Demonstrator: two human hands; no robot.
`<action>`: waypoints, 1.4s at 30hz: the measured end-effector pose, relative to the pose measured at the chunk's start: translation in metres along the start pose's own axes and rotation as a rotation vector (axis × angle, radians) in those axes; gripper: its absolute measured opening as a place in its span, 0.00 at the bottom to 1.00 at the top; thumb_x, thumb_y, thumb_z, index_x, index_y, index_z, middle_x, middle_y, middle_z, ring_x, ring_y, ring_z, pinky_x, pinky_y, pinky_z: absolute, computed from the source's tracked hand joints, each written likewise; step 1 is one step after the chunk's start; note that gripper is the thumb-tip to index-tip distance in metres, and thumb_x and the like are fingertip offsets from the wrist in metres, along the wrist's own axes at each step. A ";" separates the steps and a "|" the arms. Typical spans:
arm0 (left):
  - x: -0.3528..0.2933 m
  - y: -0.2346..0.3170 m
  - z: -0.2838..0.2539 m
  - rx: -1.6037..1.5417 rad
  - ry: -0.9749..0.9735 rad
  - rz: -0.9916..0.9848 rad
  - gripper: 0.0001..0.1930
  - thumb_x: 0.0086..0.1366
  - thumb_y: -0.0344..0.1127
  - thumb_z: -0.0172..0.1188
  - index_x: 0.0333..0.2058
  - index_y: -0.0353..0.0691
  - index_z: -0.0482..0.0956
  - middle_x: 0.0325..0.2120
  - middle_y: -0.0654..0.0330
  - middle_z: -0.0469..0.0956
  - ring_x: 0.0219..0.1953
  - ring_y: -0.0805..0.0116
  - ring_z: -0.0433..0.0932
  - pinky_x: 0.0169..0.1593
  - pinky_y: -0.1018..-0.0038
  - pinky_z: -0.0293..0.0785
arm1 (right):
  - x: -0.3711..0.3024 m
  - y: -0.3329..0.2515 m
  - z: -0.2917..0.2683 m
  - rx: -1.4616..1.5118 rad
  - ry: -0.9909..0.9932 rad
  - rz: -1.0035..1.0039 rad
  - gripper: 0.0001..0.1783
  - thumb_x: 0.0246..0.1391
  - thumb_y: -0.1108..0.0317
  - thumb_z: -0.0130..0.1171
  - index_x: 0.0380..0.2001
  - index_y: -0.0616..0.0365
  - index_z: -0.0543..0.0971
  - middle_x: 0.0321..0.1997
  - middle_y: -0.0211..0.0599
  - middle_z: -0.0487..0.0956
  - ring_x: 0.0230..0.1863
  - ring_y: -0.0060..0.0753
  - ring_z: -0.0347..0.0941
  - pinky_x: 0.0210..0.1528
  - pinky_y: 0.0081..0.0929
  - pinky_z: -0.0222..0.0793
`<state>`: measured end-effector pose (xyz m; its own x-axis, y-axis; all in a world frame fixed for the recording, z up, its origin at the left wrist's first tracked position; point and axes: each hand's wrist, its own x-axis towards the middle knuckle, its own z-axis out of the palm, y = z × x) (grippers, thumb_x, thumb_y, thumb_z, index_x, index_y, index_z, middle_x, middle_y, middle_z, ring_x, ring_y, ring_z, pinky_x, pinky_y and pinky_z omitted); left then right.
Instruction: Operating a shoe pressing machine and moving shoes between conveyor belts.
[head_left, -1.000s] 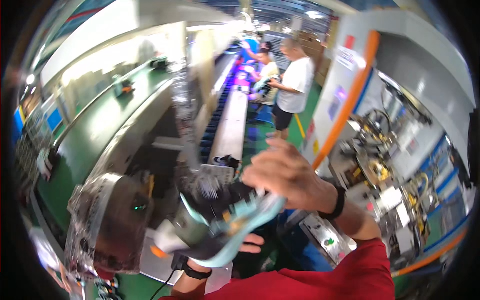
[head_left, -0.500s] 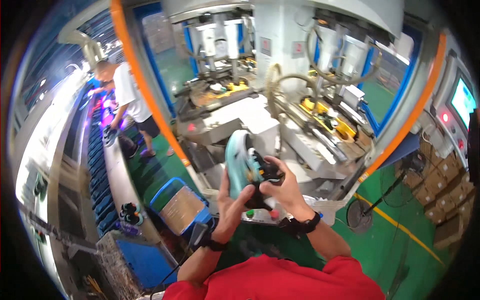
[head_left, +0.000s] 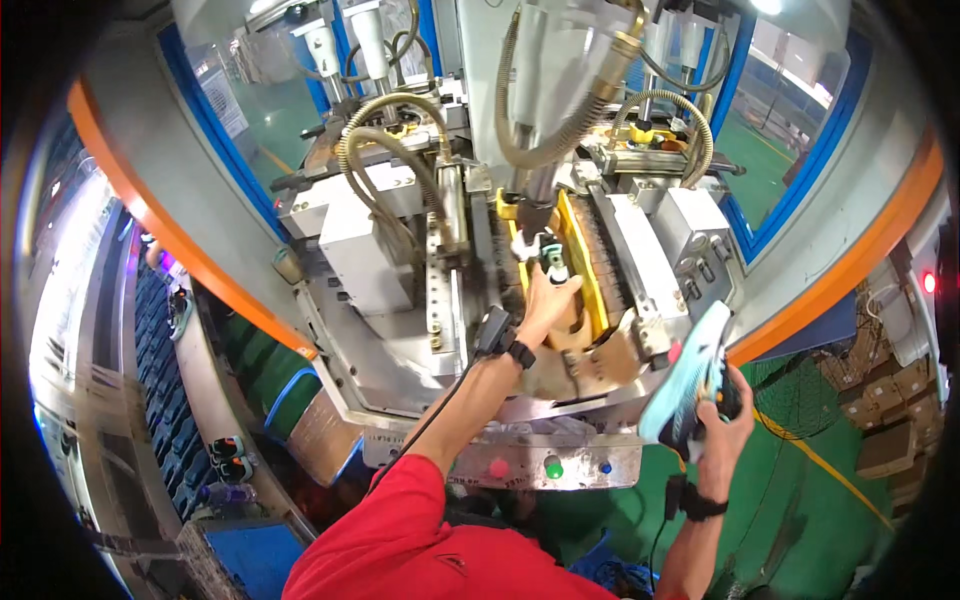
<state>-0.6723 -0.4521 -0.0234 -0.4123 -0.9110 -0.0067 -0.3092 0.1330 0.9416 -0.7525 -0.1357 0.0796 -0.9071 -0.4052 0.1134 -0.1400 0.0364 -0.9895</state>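
Observation:
My right hand (head_left: 724, 425) grips a shoe (head_left: 690, 375) with a pale turquoise sole and dark upper. That shoe is tilted up at the machine's front right corner, fingers wrapped round its upper side. Inside the machine, my left hand (head_left: 545, 305) is closed at the near end of another shoe (head_left: 551, 258), white, black and green. This second shoe sits between the yellow clamp plates (head_left: 583, 270), under a metal press rod (head_left: 538, 190). My fingers partly hide it.
A front panel (head_left: 520, 462) carries red, green and blue buttons. Ribbed hoses (head_left: 380, 150) and a second press station (head_left: 650, 135) stand in the machine. Orange-edged frames (head_left: 180, 235) flank it. At left runs a conveyor (head_left: 215, 390) with shoes; boxes (head_left: 885, 385) are stacked right.
My view has shifted closer to the machine. My left hand has left the turquoise-soled shoe and reached into the press; my right hand has carried that shoe to the right.

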 end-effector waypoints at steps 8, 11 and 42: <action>0.087 -0.032 -0.022 0.229 0.052 -0.219 0.36 0.53 0.29 0.54 0.60 0.23 0.53 0.55 0.31 0.66 0.56 0.34 0.68 0.59 0.53 0.66 | 0.037 -0.040 0.007 -0.254 0.102 -0.137 0.30 0.37 0.75 0.61 0.50 0.67 0.74 0.44 0.34 0.77 0.43 0.25 0.73 0.48 0.24 0.69; 0.071 -0.036 -0.071 -0.180 0.090 -0.335 0.23 0.55 0.30 0.59 0.50 0.26 0.70 0.43 0.45 0.79 0.46 0.52 0.79 0.49 0.61 0.75 | 0.109 -0.056 0.058 -0.361 -0.157 -0.166 0.29 0.37 0.73 0.62 0.49 0.67 0.74 0.42 0.37 0.77 0.42 0.27 0.73 0.47 0.24 0.70; -0.471 -0.070 -0.241 -0.609 0.577 -0.476 0.23 0.62 0.30 0.63 0.54 0.27 0.72 0.45 0.58 0.77 0.46 0.71 0.76 0.52 0.76 0.71 | -0.193 0.122 0.277 -0.393 -1.235 -0.782 0.09 0.49 0.73 0.59 0.36 0.60 0.77 0.39 0.46 0.77 0.43 0.50 0.74 0.45 0.41 0.70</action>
<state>-0.2499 -0.1263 -0.0047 0.1770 -0.8904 -0.4193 0.2292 -0.3770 0.8974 -0.4842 -0.3062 -0.0878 0.3083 -0.9200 0.2420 -0.6900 -0.3914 -0.6089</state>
